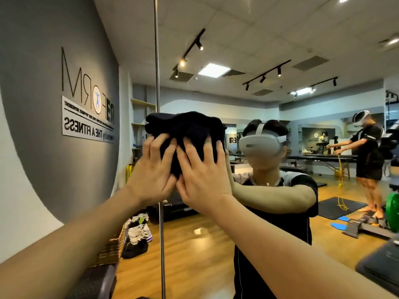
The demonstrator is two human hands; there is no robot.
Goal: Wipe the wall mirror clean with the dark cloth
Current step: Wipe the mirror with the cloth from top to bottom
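Against the mirror, left hand and right hand press the cloth, fingers spread.

Mirror reflection: wood floor and what lies on it.

Left edge, by the wall: wicker basket, a row of sneakers, one dark item in front of them, type unclear. Right side: black mat with a yellow cord coiled on it; blue pads beside a grey frame. A person stands barefoot at the mat's right edge. Far back: a black bench on legs.
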